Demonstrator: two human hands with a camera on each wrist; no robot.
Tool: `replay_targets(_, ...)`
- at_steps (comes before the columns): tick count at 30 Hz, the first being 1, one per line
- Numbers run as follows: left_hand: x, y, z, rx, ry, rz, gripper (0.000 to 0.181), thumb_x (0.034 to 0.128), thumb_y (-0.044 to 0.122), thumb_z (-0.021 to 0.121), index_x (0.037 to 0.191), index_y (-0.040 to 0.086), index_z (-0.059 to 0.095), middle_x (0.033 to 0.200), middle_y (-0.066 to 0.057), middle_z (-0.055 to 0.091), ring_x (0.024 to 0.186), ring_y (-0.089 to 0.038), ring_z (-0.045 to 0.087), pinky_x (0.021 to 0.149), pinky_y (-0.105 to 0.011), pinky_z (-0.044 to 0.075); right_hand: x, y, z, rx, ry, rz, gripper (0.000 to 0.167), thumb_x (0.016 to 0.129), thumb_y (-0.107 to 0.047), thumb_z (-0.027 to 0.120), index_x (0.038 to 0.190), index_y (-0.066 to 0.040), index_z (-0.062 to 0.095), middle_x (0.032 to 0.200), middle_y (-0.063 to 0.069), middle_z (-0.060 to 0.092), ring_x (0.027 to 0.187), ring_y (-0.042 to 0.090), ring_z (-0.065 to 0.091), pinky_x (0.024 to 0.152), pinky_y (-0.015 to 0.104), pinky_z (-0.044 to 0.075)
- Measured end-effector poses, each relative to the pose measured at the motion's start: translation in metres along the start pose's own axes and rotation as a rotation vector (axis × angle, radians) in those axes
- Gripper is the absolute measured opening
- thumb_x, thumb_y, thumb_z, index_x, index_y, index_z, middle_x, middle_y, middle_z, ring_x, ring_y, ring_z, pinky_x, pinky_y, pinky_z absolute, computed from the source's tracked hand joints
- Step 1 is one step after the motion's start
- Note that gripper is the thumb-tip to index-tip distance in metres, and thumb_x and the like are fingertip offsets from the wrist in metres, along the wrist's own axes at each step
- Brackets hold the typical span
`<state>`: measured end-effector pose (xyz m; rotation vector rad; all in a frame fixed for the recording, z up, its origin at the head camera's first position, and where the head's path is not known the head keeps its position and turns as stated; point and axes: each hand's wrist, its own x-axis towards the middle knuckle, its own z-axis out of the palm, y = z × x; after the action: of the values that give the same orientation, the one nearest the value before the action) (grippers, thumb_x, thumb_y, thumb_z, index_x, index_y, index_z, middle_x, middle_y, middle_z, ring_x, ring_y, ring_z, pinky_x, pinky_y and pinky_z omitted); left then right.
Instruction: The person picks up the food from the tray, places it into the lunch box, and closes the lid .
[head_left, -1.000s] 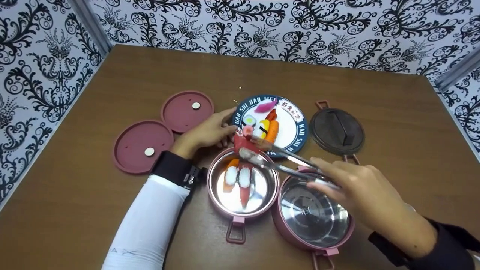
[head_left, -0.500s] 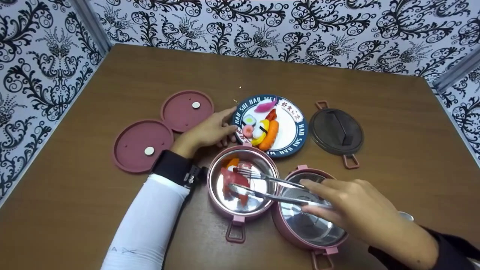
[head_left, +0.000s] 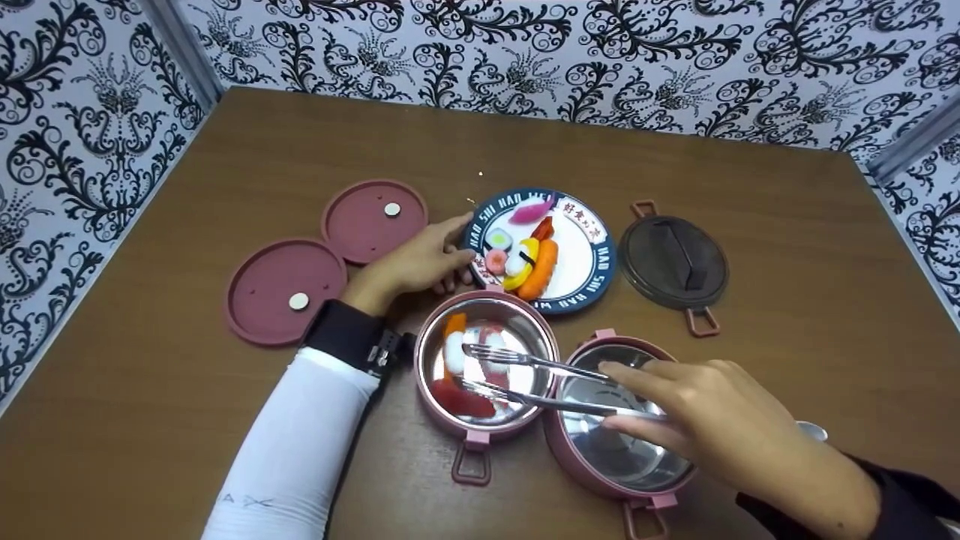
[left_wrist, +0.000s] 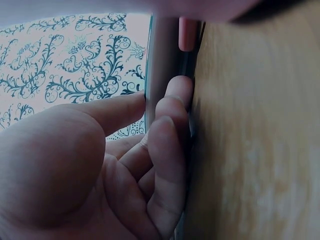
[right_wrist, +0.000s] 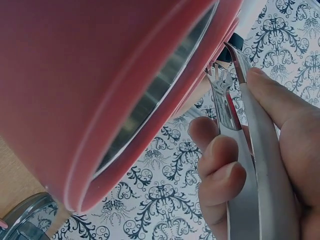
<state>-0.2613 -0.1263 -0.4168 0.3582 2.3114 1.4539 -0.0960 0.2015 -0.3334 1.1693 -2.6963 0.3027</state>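
Observation:
My right hand (head_left: 712,412) holds metal tongs (head_left: 555,364) with a forked end, as the right wrist view also shows. Their tips are parted over the left pink pot (head_left: 424,375), with nothing between them. Inside that pot lie a red toy piece (head_left: 461,397) near the front wall, an orange-and-white toy sushi (head_left: 454,345) and another white-topped piece partly behind the tongs. My left hand (head_left: 424,259) grips the left rim of a blue-edged plate (head_left: 581,281), its thumb (left_wrist: 125,111) against the edge and fingers curled beneath. Several toy sushi pieces (head_left: 540,270) sit on the plate.
A second pink pot (head_left: 559,442) stands right of the first, under my right hand. A dark lid (head_left: 660,262) with side handles lies right of the plate. Two pink round lids (head_left: 259,292) lie at the left. Patterned panels (head_left: 525,67) border the wooden table (head_left: 337,135).
The tongs carried the red toy piece from the plate's near edge down into the left pot and let it go. It now lies at the pot's front. My left hand stayed on the plate.

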Motion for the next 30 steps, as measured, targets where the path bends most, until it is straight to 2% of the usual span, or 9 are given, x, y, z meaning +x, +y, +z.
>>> replay_targets(4, 0.0, -0.001, 0.0, -0.001, 0.003, 0.001, 0.067, 0.1042, 0.02, 0.052, 0.162, 0.019, 0.018, 0.078, -0.008, 0.066, 0.058, -0.015, 0.059, 0.052, -0.027, 0.053, 0.0, 0.002, 0.001, 0.005, 0.043, -0.021, 0.037, 0.085, -0.045, 0.075, 0.113, -0.02, 0.076, 0.065, -0.015, 0.059, 0.054, -0.008, 0.037, 0.048, 0.011, 0.03)
replay_targets(8, 0.0, -0.001, -0.001, -0.005, 0.003, 0.011, 0.066, 0.1042, 0.019, 0.052, 0.161, 0.019, 0.019, 0.077, -0.008, 0.066, 0.057, -0.014, 0.059, 0.052, -0.027, 0.053, 0.002, 0.006, 0.001, 0.002, 0.112, -0.067, 0.037, 0.084, -0.043, 0.077, 0.111, -0.019, 0.076, 0.07, -0.012, 0.064, 0.055, -0.007, 0.039, 0.047, 0.012, 0.031)
replay_targets(10, 0.0, -0.001, 0.0, -0.004, 0.003, 0.016, 0.066, 0.1042, 0.018, 0.052, 0.161, 0.018, 0.019, 0.077, -0.008, 0.066, 0.057, -0.014, 0.06, 0.052, -0.027, 0.053, 0.002, 0.009, 0.001, -0.003, 0.142, -0.081, 0.037, 0.084, -0.044, 0.077, 0.112, -0.019, 0.076, 0.075, -0.011, 0.067, 0.055, -0.005, 0.041, 0.047, 0.014, 0.033)
replay_targets(13, 0.0, -0.001, 0.0, -0.005, 0.003, 0.022, 0.066, 0.1041, 0.018, 0.052, 0.161, 0.018, 0.019, 0.076, -0.008, 0.066, 0.057, -0.014, 0.06, 0.051, -0.027, 0.053, 0.003, 0.013, 0.001, -0.01, 0.181, -0.089, 0.041, 0.083, -0.042, 0.079, 0.116, -0.018, 0.075, 0.082, -0.008, 0.072, 0.056, -0.001, 0.053, 0.049, 0.018, 0.042)
replay_targets(17, 0.001, -0.001, 0.001, -0.013, -0.002, 0.015, 0.066, 0.1042, 0.018, 0.052, 0.161, 0.019, 0.019, 0.077, -0.008, 0.066, 0.057, -0.014, 0.06, 0.051, -0.026, 0.053, 0.004, 0.02, 0.0, -0.011, 0.203, -0.053, 0.047, 0.078, -0.034, 0.083, 0.121, -0.018, 0.074, 0.089, -0.004, 0.076, 0.067, 0.008, 0.068, 0.056, 0.025, 0.052)
replay_targets(21, 0.001, -0.001, 0.001, -0.024, 0.001, 0.008, 0.067, 0.104, 0.017, 0.053, 0.161, 0.019, 0.019, 0.076, -0.009, 0.066, 0.057, -0.013, 0.059, 0.051, -0.026, 0.052, 0.006, 0.028, -0.001, -0.019, 0.205, 0.018, 0.048, 0.076, -0.028, 0.085, 0.121, -0.015, 0.074, 0.092, 0.001, 0.077, 0.064, 0.008, 0.065, 0.055, 0.027, 0.051)
replay_targets(24, 0.001, -0.002, 0.001, -0.026, 0.004, 0.007, 0.067, 0.104, 0.017, 0.053, 0.161, 0.02, 0.019, 0.077, -0.009, 0.066, 0.058, -0.013, 0.06, 0.051, -0.026, 0.053, 0.007, 0.034, 0.0, -0.025, 0.21, 0.057, 0.049, 0.075, -0.025, 0.086, 0.121, -0.012, 0.074, 0.089, 0.002, 0.076, 0.059, 0.007, 0.061, 0.053, 0.028, 0.051)
replay_targets(30, 0.001, -0.002, 0.0, -0.017, 0.004, 0.003, 0.066, 0.1043, 0.019, 0.052, 0.161, 0.022, 0.019, 0.079, -0.01, 0.067, 0.059, -0.014, 0.06, 0.053, -0.027, 0.053, 0.01, 0.048, 0.002, -0.033, 0.205, 0.134, 0.048, 0.076, -0.024, 0.086, 0.121, -0.011, 0.074, 0.089, 0.006, 0.077, 0.059, 0.013, 0.064, 0.053, 0.034, 0.053)
